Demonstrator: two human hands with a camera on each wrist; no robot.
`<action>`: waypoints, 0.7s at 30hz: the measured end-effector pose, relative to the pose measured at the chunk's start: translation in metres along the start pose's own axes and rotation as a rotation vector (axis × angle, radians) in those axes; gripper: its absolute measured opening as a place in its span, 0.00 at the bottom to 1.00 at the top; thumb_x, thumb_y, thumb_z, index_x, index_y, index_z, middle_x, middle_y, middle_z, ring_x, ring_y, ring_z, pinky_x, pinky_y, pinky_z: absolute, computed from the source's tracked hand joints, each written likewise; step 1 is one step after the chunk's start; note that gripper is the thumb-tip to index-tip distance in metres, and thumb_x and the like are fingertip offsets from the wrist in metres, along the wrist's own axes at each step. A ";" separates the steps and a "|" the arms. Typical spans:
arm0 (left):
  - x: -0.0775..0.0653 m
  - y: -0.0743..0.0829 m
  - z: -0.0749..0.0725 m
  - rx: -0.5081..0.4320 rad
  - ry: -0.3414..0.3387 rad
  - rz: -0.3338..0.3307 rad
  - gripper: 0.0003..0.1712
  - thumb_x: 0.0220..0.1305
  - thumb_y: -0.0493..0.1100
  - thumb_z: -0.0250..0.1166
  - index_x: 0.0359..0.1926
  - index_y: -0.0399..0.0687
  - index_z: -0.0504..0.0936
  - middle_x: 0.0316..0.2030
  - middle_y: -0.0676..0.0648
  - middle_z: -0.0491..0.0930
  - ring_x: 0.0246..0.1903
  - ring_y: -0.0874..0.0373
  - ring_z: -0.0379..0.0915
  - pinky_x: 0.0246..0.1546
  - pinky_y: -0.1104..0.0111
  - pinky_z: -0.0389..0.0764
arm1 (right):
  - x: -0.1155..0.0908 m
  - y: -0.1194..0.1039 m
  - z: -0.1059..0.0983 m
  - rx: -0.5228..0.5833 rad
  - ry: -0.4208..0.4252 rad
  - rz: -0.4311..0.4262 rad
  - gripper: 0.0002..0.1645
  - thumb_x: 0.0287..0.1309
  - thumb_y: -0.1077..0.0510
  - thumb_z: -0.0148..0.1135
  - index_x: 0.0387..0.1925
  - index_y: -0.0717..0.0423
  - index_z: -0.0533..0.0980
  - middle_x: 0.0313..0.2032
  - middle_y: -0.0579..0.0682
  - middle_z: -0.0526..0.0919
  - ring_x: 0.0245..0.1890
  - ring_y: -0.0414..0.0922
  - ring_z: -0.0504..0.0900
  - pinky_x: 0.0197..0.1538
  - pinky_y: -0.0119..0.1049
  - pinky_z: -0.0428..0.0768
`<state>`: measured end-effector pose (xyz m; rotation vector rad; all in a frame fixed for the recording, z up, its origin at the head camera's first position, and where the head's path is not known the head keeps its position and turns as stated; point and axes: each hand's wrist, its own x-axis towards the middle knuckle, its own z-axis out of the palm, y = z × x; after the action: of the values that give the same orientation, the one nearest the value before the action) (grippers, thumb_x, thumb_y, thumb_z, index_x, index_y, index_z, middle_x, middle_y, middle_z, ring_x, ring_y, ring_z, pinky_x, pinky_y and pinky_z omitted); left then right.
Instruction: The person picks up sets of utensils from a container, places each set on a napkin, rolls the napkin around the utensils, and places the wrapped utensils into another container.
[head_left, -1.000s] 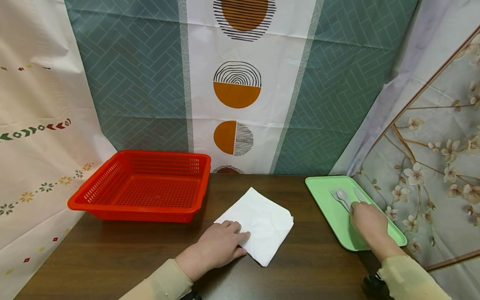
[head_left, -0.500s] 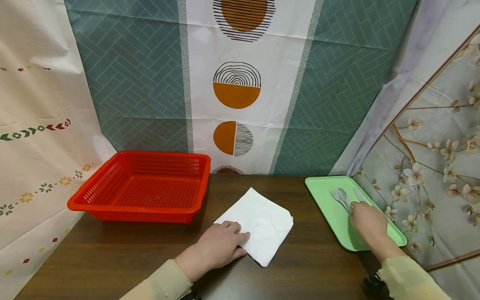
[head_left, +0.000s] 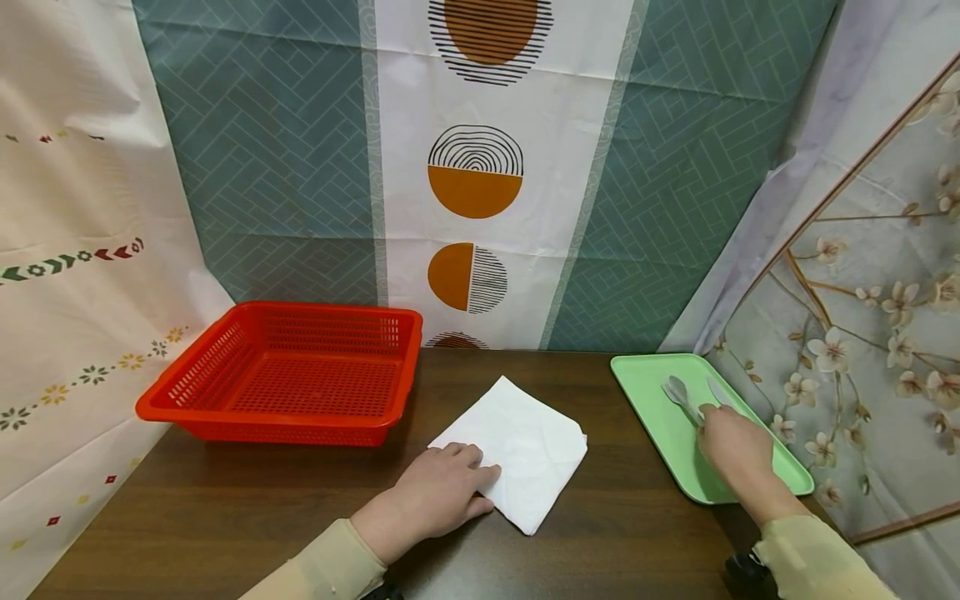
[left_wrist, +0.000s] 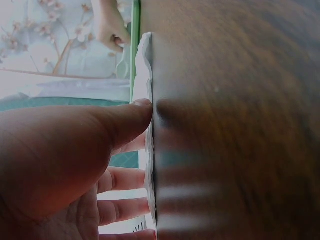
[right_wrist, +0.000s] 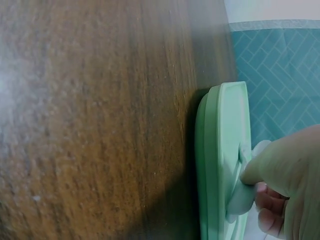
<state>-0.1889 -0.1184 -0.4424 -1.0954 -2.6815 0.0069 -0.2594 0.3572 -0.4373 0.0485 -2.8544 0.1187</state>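
Note:
My left hand rests on the near left edge of a folded white napkin. Its fingers lie extended and spread, with the thumb at the napkin's edge in the left wrist view. Over on the green tray, my right hand pinches the handle of a grey spoon. In the right wrist view, the handle end shows between thumb and fingers. A fork lies under the spoon, mostly covered by it. Beside them is a knife, its handle hidden behind the right hand.
A red perforated plastic basket stands at the back left. The dark wooden table runs back to a patterned curtain. A floral cloth hangs close along the tray's right side.
The spoon's bowl has shifted slightly left and tilted, and now overlaps most of the fork's head. My right hand has moved very slightly left with it. My left hand and the napkin stay still.

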 end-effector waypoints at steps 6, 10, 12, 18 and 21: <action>0.000 0.001 -0.001 -0.003 0.009 0.005 0.18 0.70 0.58 0.75 0.55 0.60 0.87 0.45 0.50 0.80 0.51 0.49 0.83 0.39 0.56 0.83 | -0.002 -0.004 0.000 0.017 0.047 -0.006 0.16 0.62 0.68 0.58 0.50 0.67 0.84 0.32 0.62 0.81 0.26 0.62 0.81 0.25 0.58 0.76; 0.000 0.001 -0.002 0.000 0.007 0.006 0.18 0.70 0.57 0.76 0.55 0.60 0.87 0.46 0.50 0.80 0.51 0.49 0.83 0.39 0.56 0.83 | -0.002 -0.009 -0.002 0.025 0.074 -0.023 0.18 0.61 0.68 0.58 0.51 0.67 0.84 0.32 0.62 0.82 0.25 0.60 0.81 0.23 0.57 0.76; 0.000 0.000 -0.001 0.001 0.007 0.007 0.18 0.70 0.58 0.75 0.56 0.60 0.87 0.46 0.50 0.80 0.51 0.49 0.83 0.39 0.56 0.83 | -0.002 -0.013 -0.002 0.027 0.085 -0.036 0.18 0.61 0.68 0.59 0.51 0.67 0.84 0.32 0.62 0.82 0.26 0.60 0.82 0.23 0.57 0.76; 0.000 0.000 0.002 0.011 0.016 0.010 0.19 0.70 0.58 0.75 0.58 0.61 0.88 0.47 0.50 0.81 0.52 0.49 0.83 0.40 0.56 0.83 | -0.002 -0.023 -0.005 0.033 0.100 -0.058 0.21 0.62 0.67 0.61 0.56 0.68 0.83 0.37 0.65 0.84 0.30 0.64 0.84 0.26 0.61 0.79; 0.000 0.000 0.002 0.012 0.015 0.009 0.20 0.70 0.58 0.75 0.58 0.60 0.88 0.48 0.50 0.81 0.52 0.49 0.83 0.40 0.56 0.84 | -0.001 -0.028 -0.006 0.038 0.105 -0.064 0.22 0.62 0.67 0.62 0.57 0.68 0.83 0.40 0.65 0.84 0.32 0.65 0.85 0.28 0.62 0.80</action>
<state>-0.1890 -0.1186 -0.4441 -1.0997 -2.6599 0.0165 -0.2557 0.3295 -0.4293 0.1372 -2.7425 0.1573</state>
